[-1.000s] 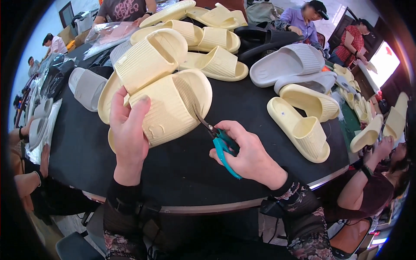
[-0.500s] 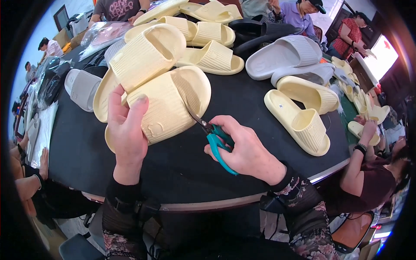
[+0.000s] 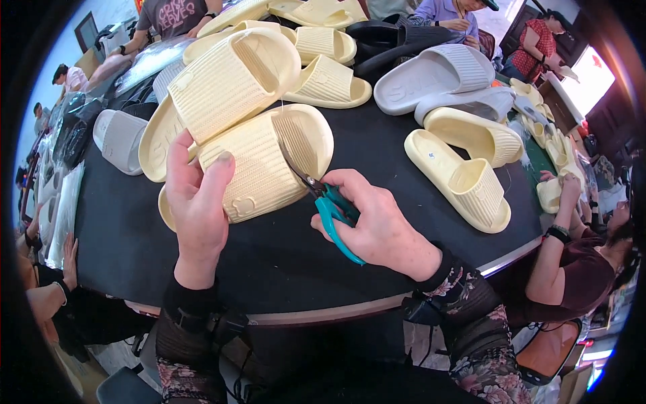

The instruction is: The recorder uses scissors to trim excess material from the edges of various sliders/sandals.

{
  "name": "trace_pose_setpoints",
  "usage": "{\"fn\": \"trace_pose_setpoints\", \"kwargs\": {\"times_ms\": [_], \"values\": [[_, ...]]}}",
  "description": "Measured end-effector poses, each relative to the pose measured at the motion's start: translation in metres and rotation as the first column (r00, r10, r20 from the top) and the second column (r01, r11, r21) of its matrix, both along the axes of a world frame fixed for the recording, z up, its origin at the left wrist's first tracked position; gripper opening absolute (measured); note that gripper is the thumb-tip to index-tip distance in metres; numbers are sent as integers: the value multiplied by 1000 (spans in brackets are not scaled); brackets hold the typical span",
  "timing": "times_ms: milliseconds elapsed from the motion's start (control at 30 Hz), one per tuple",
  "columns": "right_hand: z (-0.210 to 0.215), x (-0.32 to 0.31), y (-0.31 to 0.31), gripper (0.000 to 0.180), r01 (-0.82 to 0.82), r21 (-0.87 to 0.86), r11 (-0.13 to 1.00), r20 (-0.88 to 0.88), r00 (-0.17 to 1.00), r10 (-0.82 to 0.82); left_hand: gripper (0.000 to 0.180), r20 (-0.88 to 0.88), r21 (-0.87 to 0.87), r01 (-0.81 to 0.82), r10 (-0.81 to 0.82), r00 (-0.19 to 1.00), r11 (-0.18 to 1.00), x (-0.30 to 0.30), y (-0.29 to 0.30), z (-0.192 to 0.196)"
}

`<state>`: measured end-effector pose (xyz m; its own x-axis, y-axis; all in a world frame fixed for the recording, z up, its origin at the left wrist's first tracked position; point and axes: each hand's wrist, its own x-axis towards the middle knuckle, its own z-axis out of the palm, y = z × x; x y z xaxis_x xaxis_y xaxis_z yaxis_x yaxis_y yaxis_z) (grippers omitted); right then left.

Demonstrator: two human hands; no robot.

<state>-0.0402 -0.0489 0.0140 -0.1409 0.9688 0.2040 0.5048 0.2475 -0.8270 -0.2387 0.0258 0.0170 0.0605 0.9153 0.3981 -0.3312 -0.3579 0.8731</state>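
Note:
My left hand point(image 3: 202, 209) is closed on a pair of pale yellow slide slippers. Its thumb lies over the ribbed strap of the lower slipper point(image 3: 259, 168), and the upper slipper point(image 3: 225, 84) leans against it behind. Teal-handled scissors point(image 3: 338, 229) sit in my right hand point(image 3: 393, 225), fingers wrapped round the grips. Their dark blades reach into the opening of the lower slipper, along the strap's edge. Whether the tips touch the strap, I cannot tell. A thin thread shows between the two slippers.
A dark table point(image 3: 363, 276) spreads beneath my hands. To the right lie a yellow slipper pair point(image 3: 464, 192) and grey slippers point(image 3: 437, 81). More yellow slippers point(image 3: 330, 81) and black ones point(image 3: 404, 44) are heaped behind. A grey slipper point(image 3: 120, 141) lies left; other people work around.
The slipper pair has turned slightly in my left hand, the upper one swinging a little right. My scissors stay at the lower slipper's opening. A person at right has tilted the slipper they hold.

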Motion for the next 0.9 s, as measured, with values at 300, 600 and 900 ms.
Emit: {"fn": "trace_pose_setpoints", "kwargs": {"times_ms": [300,600,900], "values": [[-3,0,-1,41,15,83,996,7,1000,-15,48,1,12,-6,6,1000,1000,-1,-1,0],[-1,2,0,41,47,106,993,-8,999,-47,49,-40,37,3,-2,999,999,-1,-1,0],[-5,2,0,43,65,150,987,53,996,-73,48,-120,127,-9,24,993,992,0,-3,-1]]}}
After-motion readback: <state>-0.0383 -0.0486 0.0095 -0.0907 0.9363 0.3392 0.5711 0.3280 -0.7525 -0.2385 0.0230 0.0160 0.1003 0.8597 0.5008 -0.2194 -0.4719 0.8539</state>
